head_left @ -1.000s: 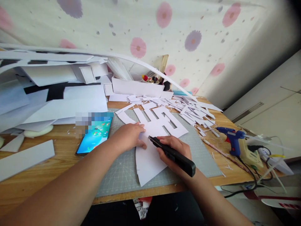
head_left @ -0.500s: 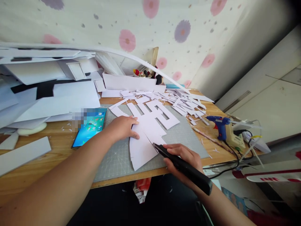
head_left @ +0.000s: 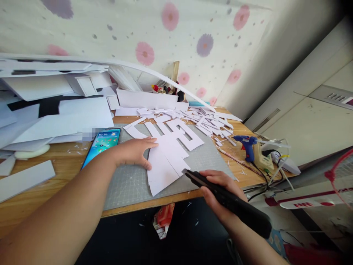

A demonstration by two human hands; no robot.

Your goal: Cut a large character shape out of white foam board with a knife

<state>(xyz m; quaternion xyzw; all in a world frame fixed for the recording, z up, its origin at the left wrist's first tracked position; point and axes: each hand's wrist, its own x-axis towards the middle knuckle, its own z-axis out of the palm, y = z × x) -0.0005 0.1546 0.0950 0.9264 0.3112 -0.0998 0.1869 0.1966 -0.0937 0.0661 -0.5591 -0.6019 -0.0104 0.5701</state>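
Here, nearest, the right hand (head_left: 228, 184) grips a long, black-handled utility knife (head_left: 228, 201), its blade tip at the right edge of a flat, white, slotted sheet (head_left: 165, 163); contact cannot be told. The left hand (head_left: 134, 152), fingers splayed, rests on the sheet's left edge. The sheet lies on a grey, gridded cutting mat (head_left: 124, 189) atop the wood-grained desk (head_left: 66, 184); beyond lie heaped, narrow white offcuts (head_left: 202, 125).

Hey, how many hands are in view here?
2: the left hand at the left edge of the white foam board, and the right hand holding the black utility knife.
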